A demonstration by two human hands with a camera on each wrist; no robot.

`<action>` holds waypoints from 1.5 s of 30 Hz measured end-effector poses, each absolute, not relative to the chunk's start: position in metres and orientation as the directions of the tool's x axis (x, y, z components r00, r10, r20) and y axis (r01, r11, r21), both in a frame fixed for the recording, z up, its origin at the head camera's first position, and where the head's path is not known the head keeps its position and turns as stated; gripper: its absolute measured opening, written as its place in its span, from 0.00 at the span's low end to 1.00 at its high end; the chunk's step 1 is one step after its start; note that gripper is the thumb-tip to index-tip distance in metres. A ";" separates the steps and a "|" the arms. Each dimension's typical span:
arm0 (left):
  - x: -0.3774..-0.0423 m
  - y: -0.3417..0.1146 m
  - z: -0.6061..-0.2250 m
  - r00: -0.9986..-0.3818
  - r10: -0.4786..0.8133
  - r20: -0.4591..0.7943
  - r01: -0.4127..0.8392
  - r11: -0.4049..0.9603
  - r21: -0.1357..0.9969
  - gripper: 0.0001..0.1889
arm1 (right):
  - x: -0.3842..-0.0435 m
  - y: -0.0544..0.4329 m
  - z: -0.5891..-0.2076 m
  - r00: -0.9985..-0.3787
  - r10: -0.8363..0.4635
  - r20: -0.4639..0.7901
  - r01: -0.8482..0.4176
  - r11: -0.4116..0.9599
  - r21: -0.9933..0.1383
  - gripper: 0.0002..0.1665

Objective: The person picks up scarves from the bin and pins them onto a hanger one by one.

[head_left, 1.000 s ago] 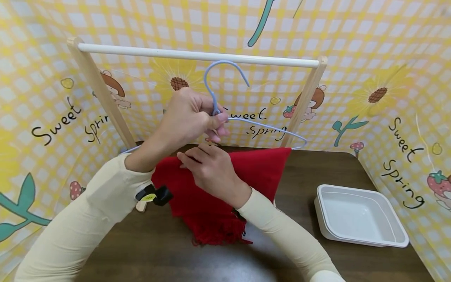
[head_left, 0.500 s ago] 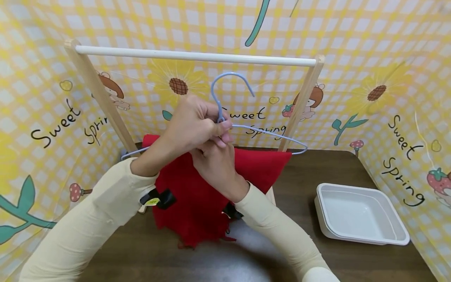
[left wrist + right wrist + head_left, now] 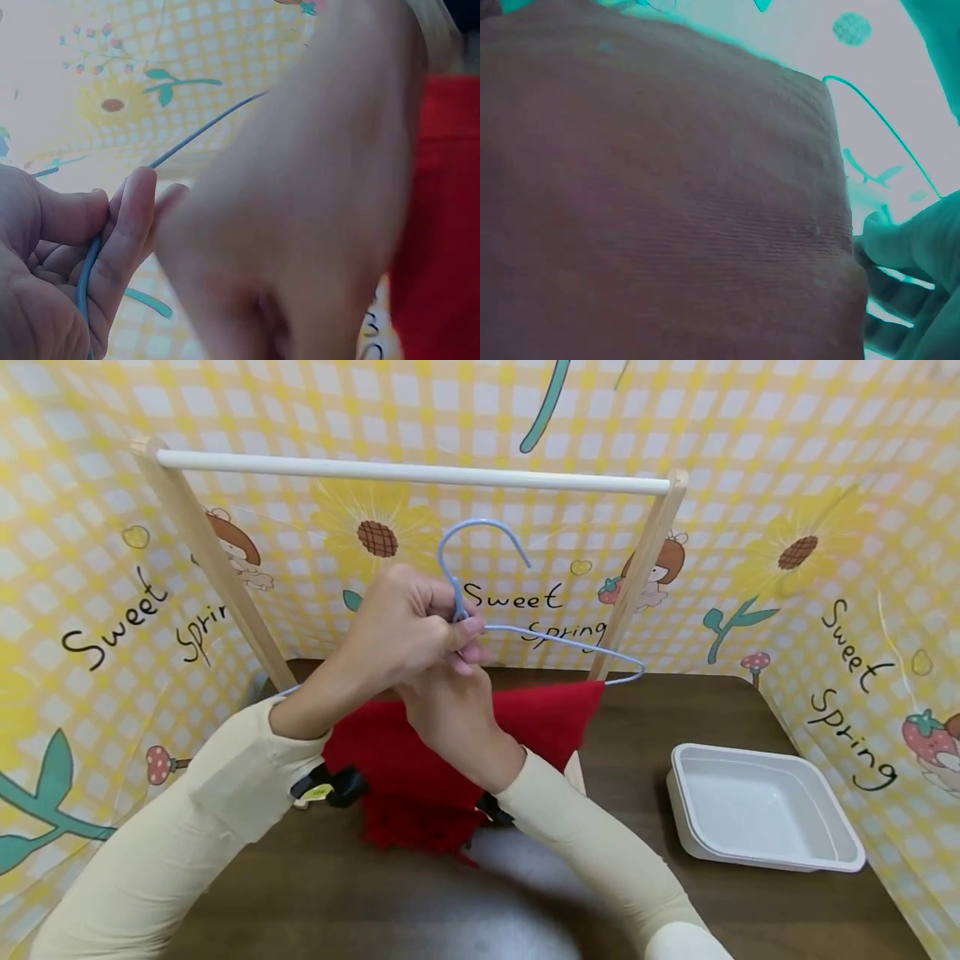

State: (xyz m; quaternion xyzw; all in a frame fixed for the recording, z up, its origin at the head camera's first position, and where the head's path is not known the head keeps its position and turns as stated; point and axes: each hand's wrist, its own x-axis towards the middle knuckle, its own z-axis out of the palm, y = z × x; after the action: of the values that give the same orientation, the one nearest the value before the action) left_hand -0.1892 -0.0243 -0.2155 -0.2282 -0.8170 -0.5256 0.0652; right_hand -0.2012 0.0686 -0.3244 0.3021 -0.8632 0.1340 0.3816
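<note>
My left hand (image 3: pixel 408 627) pinches the neck of a light blue wire hanger (image 3: pixel 555 637); in the left wrist view, thumb and fingers (image 3: pixel 135 217) close round the wire. Over the hanger's lower part drapes a red scarf (image 3: pixel 547 718) with a fringed end hanging low. Just below the left hand is my right hand (image 3: pixel 453 718), its back to the head camera and in front of the scarf. Its fingertips are hidden in the head view, and I cannot tell whether they grip the cloth. In the right wrist view the scarf (image 3: pixel 667 187) fills most of the picture, tinted brownish.
Behind the hands stands a rack with wooden posts (image 3: pixel 641 577) and a white crossbar (image 3: pixel 405 472); the hanger's hook is below and in front of it. A white plastic bin (image 3: pixel 765 806) sits on the dark wooden table (image 3: pixel 525 893), at right. Patterned cloth walls surround it.
My right hand has moved up until its fingers are behind the left hand. The hanger has dipped a little. The scarf's fringed end swung left and its upper left part rose, then dropped.
</note>
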 end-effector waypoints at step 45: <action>-0.186 -0.050 -0.233 -0.903 0.289 0.317 0.422 0.458 0.783 0.09 | -0.223 0.174 -0.370 -0.296 -0.210 0.932 -0.836 0.529 -0.146 0.06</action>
State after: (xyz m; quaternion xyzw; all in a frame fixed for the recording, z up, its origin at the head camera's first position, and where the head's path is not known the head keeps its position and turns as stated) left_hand -0.1861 -0.0499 -0.2334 -0.2089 -0.8509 -0.4771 0.0693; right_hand -0.2227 0.1743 -0.3704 0.3561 -0.7342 0.3298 0.4747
